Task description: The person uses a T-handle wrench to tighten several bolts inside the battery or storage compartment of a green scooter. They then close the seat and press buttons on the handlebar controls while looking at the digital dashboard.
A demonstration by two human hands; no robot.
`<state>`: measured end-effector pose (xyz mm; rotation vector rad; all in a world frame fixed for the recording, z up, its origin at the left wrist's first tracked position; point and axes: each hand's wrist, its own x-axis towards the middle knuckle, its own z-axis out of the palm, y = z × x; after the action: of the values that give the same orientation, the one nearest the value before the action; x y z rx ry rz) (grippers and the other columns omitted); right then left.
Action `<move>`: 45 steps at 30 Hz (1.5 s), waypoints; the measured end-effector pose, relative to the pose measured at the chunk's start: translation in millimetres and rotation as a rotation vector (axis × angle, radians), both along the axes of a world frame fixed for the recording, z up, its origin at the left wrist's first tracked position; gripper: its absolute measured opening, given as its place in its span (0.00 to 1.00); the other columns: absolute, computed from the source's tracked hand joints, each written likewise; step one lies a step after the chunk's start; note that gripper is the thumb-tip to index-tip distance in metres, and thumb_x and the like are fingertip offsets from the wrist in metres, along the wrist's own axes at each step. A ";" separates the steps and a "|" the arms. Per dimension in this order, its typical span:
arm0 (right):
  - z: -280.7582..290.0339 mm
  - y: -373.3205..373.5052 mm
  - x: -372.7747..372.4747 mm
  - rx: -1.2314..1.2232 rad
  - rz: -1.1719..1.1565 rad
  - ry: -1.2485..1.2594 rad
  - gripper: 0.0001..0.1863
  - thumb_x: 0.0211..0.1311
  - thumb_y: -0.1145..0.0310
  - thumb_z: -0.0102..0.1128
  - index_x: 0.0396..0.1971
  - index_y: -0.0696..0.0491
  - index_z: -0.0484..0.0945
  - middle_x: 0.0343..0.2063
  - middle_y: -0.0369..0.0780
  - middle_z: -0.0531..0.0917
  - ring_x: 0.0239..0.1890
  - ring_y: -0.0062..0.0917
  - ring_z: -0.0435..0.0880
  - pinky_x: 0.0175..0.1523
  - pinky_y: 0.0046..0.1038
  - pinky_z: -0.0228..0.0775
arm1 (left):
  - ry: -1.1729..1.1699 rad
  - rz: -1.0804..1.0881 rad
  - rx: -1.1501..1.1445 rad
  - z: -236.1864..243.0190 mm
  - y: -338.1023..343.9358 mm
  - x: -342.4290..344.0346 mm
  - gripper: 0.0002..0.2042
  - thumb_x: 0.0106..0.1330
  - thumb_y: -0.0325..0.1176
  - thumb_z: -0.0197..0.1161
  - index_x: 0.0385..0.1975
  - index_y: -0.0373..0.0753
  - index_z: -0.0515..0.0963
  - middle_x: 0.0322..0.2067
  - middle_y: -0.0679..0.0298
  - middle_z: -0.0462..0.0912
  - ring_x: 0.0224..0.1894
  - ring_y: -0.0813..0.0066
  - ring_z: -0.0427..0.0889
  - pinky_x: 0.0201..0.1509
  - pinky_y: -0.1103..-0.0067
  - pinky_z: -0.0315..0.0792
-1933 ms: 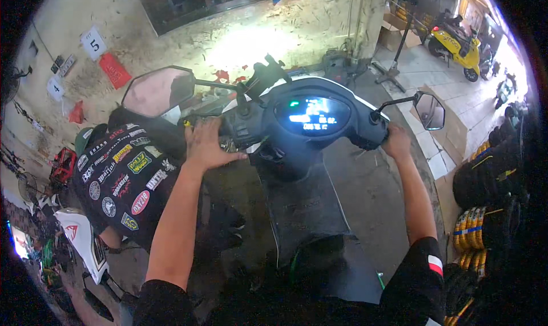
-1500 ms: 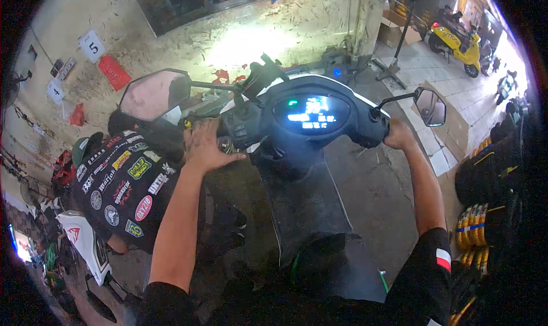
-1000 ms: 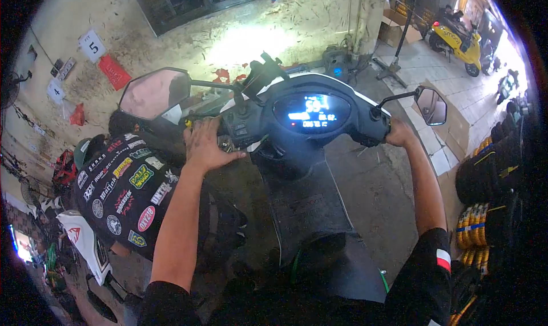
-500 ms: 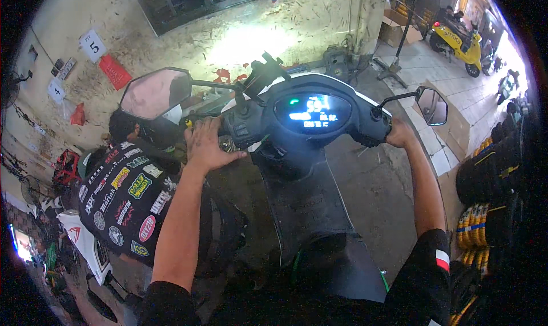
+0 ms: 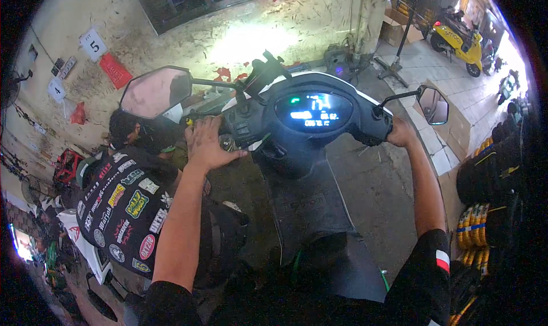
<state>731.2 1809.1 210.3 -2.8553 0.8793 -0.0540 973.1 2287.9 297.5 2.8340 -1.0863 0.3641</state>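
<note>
**Both hands on a scooter's handlebar**

Head view: the left hand [image 5: 206, 144] rests on the left grip [image 5: 197, 122] of the black scooter's handlebar [image 5: 311, 112], fingers wrapped over it. The right hand [image 5: 401, 133] closes its fingers around the right grip at the handlebar's other end. Between them glows the lit dashboard [image 5: 314, 110]. Mirrors [image 5: 155, 92] stick out on both sides. A person in a patch-covered black jacket [image 5: 123, 209] crouches just beside the left grip.

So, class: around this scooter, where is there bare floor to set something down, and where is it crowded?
Bare concrete floor lies right of the scooter, between it and the stacked tyres. The left side is crowded: a crouching person fills the gap beside the left hand. The right hand grips the handlebar.
</note>
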 end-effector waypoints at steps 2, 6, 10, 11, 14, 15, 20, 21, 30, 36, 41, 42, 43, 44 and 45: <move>5.1 7.1 10.7 -0.015 0.034 0.005 0.36 0.34 0.53 0.67 0.45 0.59 0.70 0.48 0.53 0.75 0.53 0.47 0.71 0.57 0.40 0.66 | -0.001 0.012 0.009 -0.2 2.3 4.9 0.51 0.32 0.64 0.69 0.57 0.38 0.64 0.53 0.58 0.68 0.58 0.60 0.63 0.62 0.62 0.51; 15.0 15.7 20.9 0.053 -0.004 0.001 0.33 0.33 0.55 0.67 0.42 0.57 0.72 0.44 0.54 0.77 0.50 0.46 0.74 0.54 0.41 0.67 | 0.044 0.029 0.034 6.6 1.9 10.2 0.51 0.32 0.65 0.69 0.58 0.37 0.64 0.53 0.57 0.68 0.59 0.61 0.62 0.62 0.62 0.50; 7.9 4.6 24.0 0.036 -0.014 -0.002 0.32 0.33 0.54 0.67 0.42 0.56 0.73 0.43 0.52 0.78 0.49 0.46 0.75 0.54 0.41 0.68 | 0.063 0.034 0.051 6.1 -2.7 17.4 0.52 0.32 0.65 0.68 0.58 0.37 0.64 0.55 0.56 0.67 0.60 0.60 0.61 0.62 0.62 0.50; 7.5 4.5 24.8 0.037 -0.015 -0.002 0.32 0.33 0.54 0.67 0.42 0.56 0.73 0.43 0.52 0.78 0.49 0.46 0.75 0.54 0.41 0.68 | 0.059 0.039 0.056 4.1 -2.6 19.7 0.52 0.32 0.65 0.69 0.58 0.37 0.63 0.55 0.56 0.67 0.60 0.60 0.61 0.62 0.62 0.50; 6.2 5.0 28.8 0.027 0.001 -0.022 0.33 0.32 0.53 0.69 0.41 0.57 0.73 0.43 0.52 0.78 0.49 0.46 0.75 0.53 0.41 0.68 | 0.036 0.046 0.060 0.1 -0.2 25.0 0.52 0.32 0.65 0.69 0.59 0.38 0.63 0.56 0.56 0.67 0.60 0.59 0.61 0.62 0.62 0.49; 4.3 3.9 31.2 0.013 0.001 -0.027 0.34 0.31 0.52 0.70 0.41 0.57 0.73 0.43 0.52 0.78 0.49 0.46 0.75 0.53 0.41 0.68 | 0.018 0.047 0.057 -0.5 0.9 26.3 0.52 0.32 0.65 0.69 0.59 0.38 0.63 0.56 0.56 0.67 0.60 0.59 0.61 0.63 0.62 0.49; 2.2 -1.5 32.6 0.028 -0.011 -0.005 0.37 0.30 0.50 0.72 0.41 0.57 0.72 0.44 0.53 0.77 0.49 0.46 0.75 0.53 0.41 0.68 | 0.013 0.022 0.019 0.8 -2.7 28.0 0.52 0.32 0.65 0.69 0.59 0.39 0.63 0.53 0.57 0.68 0.59 0.60 0.62 0.62 0.61 0.50; -1.1 -4.7 32.3 0.024 0.012 -0.032 0.37 0.30 0.50 0.72 0.42 0.57 0.72 0.44 0.53 0.77 0.49 0.46 0.75 0.53 0.41 0.68 | 0.028 0.015 0.011 2.6 -4.0 27.2 0.52 0.31 0.64 0.69 0.58 0.39 0.63 0.52 0.57 0.68 0.58 0.60 0.63 0.62 0.61 0.50; 15.0 13.1 35.5 -0.024 0.009 -0.018 0.29 0.34 0.57 0.67 0.38 0.58 0.74 0.43 0.52 0.78 0.48 0.45 0.76 0.53 0.40 0.68 | -0.005 0.025 0.032 -3.3 -1.7 33.3 0.52 0.32 0.65 0.69 0.59 0.38 0.62 0.55 0.57 0.67 0.59 0.60 0.62 0.62 0.62 0.49; 26.4 26.3 33.3 -0.031 -0.023 -0.024 0.22 0.36 0.64 0.60 0.35 0.58 0.76 0.41 0.53 0.79 0.48 0.45 0.76 0.53 0.40 0.68 | 0.016 0.034 0.029 -2.2 -3.7 30.9 0.52 0.32 0.64 0.69 0.60 0.40 0.61 0.56 0.57 0.66 0.60 0.59 0.62 0.63 0.62 0.49; 26.3 24.9 31.2 -0.026 -0.031 -0.025 0.22 0.35 0.65 0.59 0.35 0.59 0.75 0.41 0.53 0.79 0.47 0.46 0.76 0.52 0.41 0.68 | 0.032 0.031 0.035 -0.7 -4.5 29.9 0.53 0.32 0.64 0.70 0.60 0.41 0.61 0.56 0.56 0.66 0.60 0.58 0.62 0.63 0.61 0.49; 23.7 24.0 30.5 -0.038 -0.034 -0.062 0.21 0.35 0.65 0.59 0.34 0.59 0.75 0.40 0.53 0.78 0.47 0.46 0.76 0.52 0.41 0.69 | 0.027 0.022 0.031 -2.0 -3.6 31.1 0.53 0.31 0.64 0.70 0.60 0.41 0.61 0.56 0.56 0.66 0.60 0.58 0.62 0.63 0.60 0.49; 22.9 25.0 30.2 -0.050 -0.036 -0.096 0.21 0.35 0.65 0.58 0.34 0.59 0.75 0.40 0.53 0.78 0.47 0.46 0.76 0.52 0.41 0.69 | 0.028 0.023 0.031 -4.5 -2.5 32.2 0.53 0.31 0.64 0.70 0.60 0.41 0.61 0.56 0.56 0.66 0.60 0.58 0.62 0.63 0.60 0.49; 23.0 25.3 30.1 -0.049 -0.035 -0.096 0.21 0.35 0.65 0.58 0.34 0.59 0.75 0.40 0.53 0.78 0.47 0.46 0.76 0.52 0.41 0.69 | 0.011 0.029 0.038 -6.3 -1.6 33.0 0.52 0.32 0.63 0.70 0.60 0.40 0.61 0.56 0.56 0.66 0.60 0.58 0.62 0.63 0.60 0.49; 23.4 25.7 30.4 -0.045 -0.033 -0.089 0.21 0.35 0.65 0.58 0.34 0.59 0.75 0.39 0.53 0.78 0.47 0.46 0.76 0.51 0.41 0.69 | -0.007 0.036 0.045 -7.9 -0.8 33.3 0.52 0.32 0.63 0.70 0.60 0.40 0.61 0.55 0.56 0.66 0.60 0.58 0.62 0.63 0.60 0.49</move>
<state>761.6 1834.8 233.7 -2.8541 0.9191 -0.2051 1006.4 2287.1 289.6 2.8968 -1.0593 0.3574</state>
